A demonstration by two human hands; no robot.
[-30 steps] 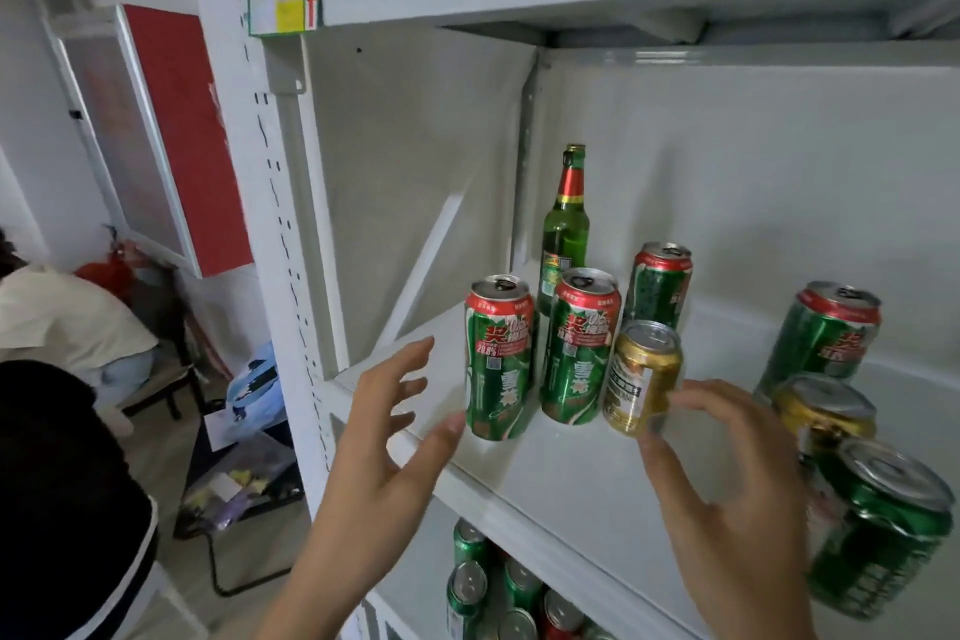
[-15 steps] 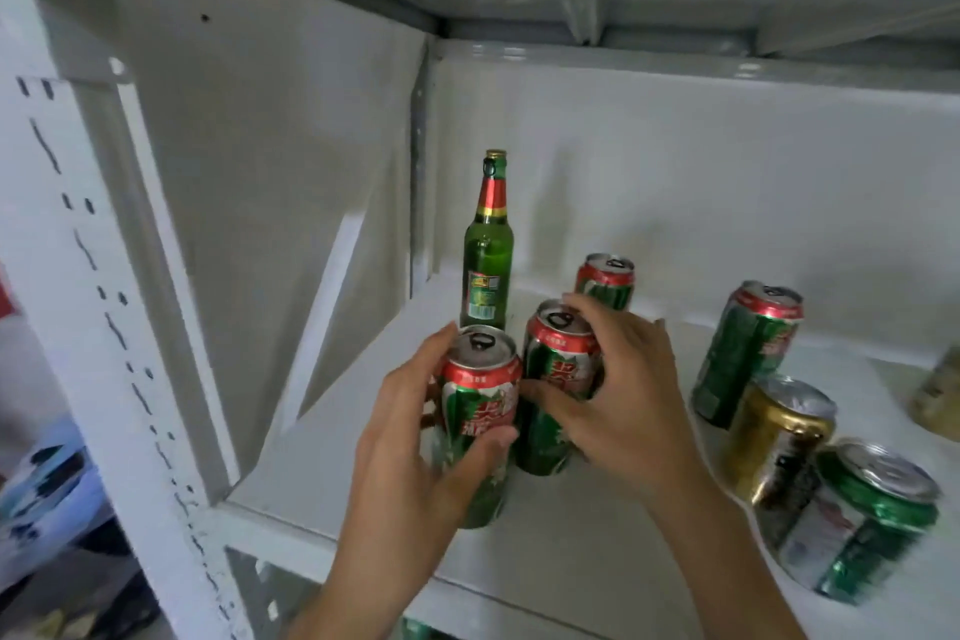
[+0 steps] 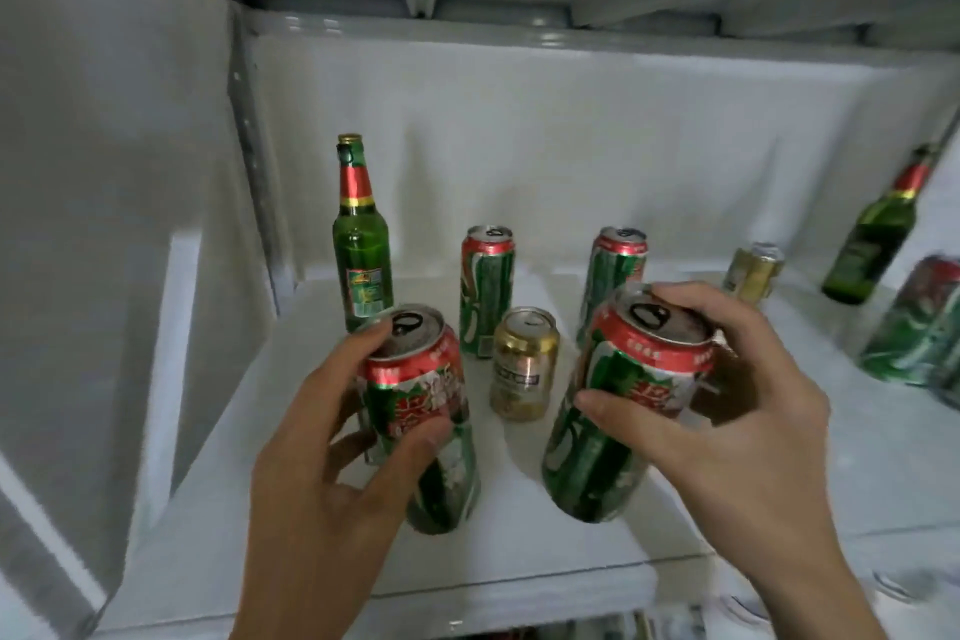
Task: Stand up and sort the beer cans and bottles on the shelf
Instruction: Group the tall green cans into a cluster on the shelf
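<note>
Left hand (image 3: 332,437) grips one green can (image 3: 421,411), fingers curled round it; right hand (image 3: 727,411) grips another green can (image 3: 618,411), tilted w/ top toward back. Both at front of shelf (image 3: 545,572); gold can (image 3: 523,363) upright btw them, nearer right hand.

We see the front of the shelf (image 3: 519,582) taken up by two tall green cans, one gripped in the left hand (image 3: 332,478), one in the right hand (image 3: 727,437). Between them stands a short gold can (image 3: 524,364), narrowing that gap. Behind it two more green cans (image 3: 485,291) (image 3: 615,270) stand apart, with bare shelf between them. A green bottle (image 3: 362,244) blocks the back left corner. The left side strip by the wall is bare. At right, another gold can (image 3: 753,273), a tilted bottle (image 3: 872,234) and blurred cans (image 3: 919,327) crowd the way.
</note>
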